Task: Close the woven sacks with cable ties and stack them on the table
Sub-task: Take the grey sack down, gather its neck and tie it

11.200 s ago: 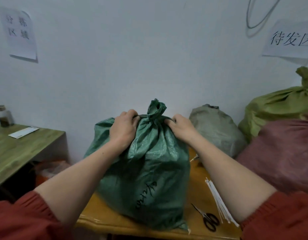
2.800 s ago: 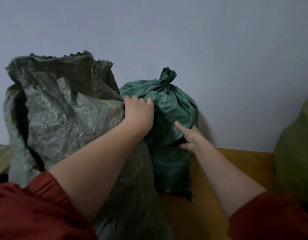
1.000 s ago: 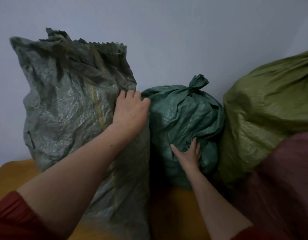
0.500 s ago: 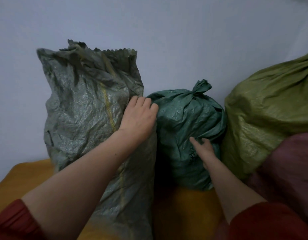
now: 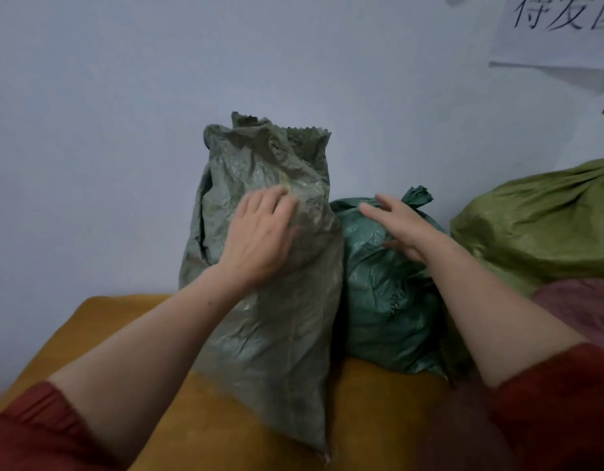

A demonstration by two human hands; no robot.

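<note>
A tall grey-green woven sack stands on the yellow table against the wall, its zigzag-cut mouth untied at the top. My left hand rests flat on its front, fingers spread. To its right sits a dark green sack with its neck tied in a knot-like tuft. My right hand hovers over the top of that sack, fingers apart and holding nothing. No cable ties are visible.
An olive-green tied sack lies at the right on top of a dull red sack. A paper sign hangs on the white wall at the upper right. The table's left edge runs diagonally at the lower left.
The dark green sack was tied, then set against the wall beside the olive sack. My right hand has lifted from its front to above its top; my left hand slid onto the grey sack's front.
</note>
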